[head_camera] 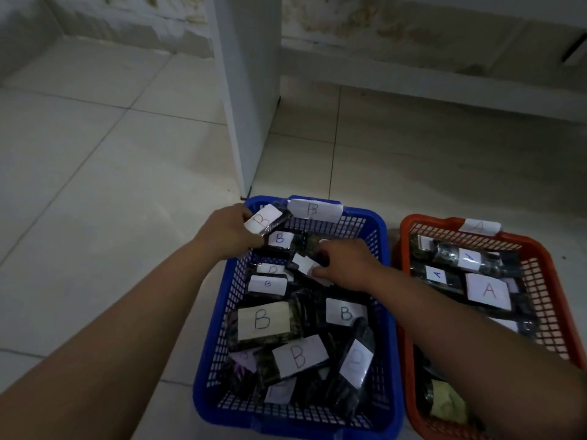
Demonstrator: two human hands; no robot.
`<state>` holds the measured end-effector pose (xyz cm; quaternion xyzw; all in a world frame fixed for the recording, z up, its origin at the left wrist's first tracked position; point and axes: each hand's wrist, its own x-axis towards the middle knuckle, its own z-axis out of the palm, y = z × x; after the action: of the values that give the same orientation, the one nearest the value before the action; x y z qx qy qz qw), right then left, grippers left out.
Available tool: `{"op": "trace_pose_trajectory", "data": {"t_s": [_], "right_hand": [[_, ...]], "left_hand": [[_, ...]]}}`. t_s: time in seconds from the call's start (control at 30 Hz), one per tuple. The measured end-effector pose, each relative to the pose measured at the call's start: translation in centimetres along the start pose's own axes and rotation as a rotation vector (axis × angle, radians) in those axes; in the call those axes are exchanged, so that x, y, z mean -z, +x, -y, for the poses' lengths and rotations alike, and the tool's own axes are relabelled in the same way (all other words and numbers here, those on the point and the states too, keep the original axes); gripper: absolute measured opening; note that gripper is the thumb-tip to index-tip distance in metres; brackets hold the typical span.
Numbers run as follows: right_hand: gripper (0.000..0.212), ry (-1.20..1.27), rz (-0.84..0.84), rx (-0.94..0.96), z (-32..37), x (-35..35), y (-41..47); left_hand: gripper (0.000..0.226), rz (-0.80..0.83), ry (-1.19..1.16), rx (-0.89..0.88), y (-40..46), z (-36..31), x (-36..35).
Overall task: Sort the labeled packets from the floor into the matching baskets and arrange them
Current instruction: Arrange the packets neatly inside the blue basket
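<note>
left hand (230,231): grips dark B-labelled plastic packet (266,220)
right hand (343,263): pinches white-labelled packet (303,263)
tip: lay both flat, labels up, in blue mesh basket (384,249) beneath

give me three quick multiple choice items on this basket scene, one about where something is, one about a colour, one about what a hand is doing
1. Where does the orange basket stand relative to the blue basket?
A. to its right
B. to its left
C. stacked on top of it

2. What colour is the basket that holds the packets labelled B?
A. green
B. blue
C. white

3. What is the left hand doing?
A. resting flat on the floor tiles
B. hanging idle outside the baskets
C. holding a B packet above the blue basket's far end

Answers:
1. A: the orange basket sits right of the blue one, on the floor.
2. B: the B label is clipped on the blue basket's far rim and B packets fill it.
3. C: its fingers curl round the packet beside that rim.
</note>
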<state>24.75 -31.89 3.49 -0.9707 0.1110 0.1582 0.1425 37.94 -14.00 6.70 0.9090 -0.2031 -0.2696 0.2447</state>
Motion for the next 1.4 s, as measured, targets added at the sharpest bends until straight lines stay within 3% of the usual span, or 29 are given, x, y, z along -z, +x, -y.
{"op": "trace_pose_trajectory", "data": {"t_s": [0.1, 0.27, 0.37, 0.53, 0.73, 0.93, 1.07, 1.23, 1.3, 1.4], "right_hand": [[0.046, -0.205, -0.041, 0.046, 0.4, -1.3, 0.6], [0.047, -0.25, -0.066, 0.045, 1.9, -1.9, 1.7], [0.042, -0.019, -0.111, 0.028, 1.9, -0.6, 1.4], [0.041, 0.754, -0.157, -0.099, 0.0, 2.9, -1.1], [0.03, 0.982, -0.393, -0.187, -3.9, 5.1, -2.7], [0.062, 0.577, -0.371, -0.06, -4.3, 4.3, -1.7], [0.047, 0.264, -0.334, 0.045, -3.2, 2.7, -0.5], [0.041, -0.141, -0.284, 0.04, -2.6, 0.0, 1.6], [0.038, -0.155, -0.294, -0.02, -2.3, -0.8, 1.9], [0.028, -0.146, -0.308, -0.049, -1.9, -0.8, 2.2]], "left_hand": [[0.057, -0.034, 0.028, -0.104, -0.4, 1.4, -0.8], [0.061, -0.131, 0.019, -0.156, -0.1, 1.5, -0.7], [0.056, -0.195, 0.054, -0.202, 0.2, 1.0, -0.9], [0.05, -0.195, 0.148, -0.292, 1.1, -0.2, -2.4], [0.045, -0.108, 0.331, -0.315, 3.3, -0.7, -5.1], [0.052, -0.154, 0.633, -0.392, 3.8, 0.1, -6.6], [0.052, -0.34, 0.739, -0.515, 3.9, 1.0, -6.7], [0.061, -0.406, 0.775, -0.466, 3.6, 1.7, -6.5], [0.064, -0.427, 0.739, -0.486, 3.5, 2.0, -6.3], [0.039, -0.377, 0.653, -0.524, 2.7, 2.2, -5.7]]}}
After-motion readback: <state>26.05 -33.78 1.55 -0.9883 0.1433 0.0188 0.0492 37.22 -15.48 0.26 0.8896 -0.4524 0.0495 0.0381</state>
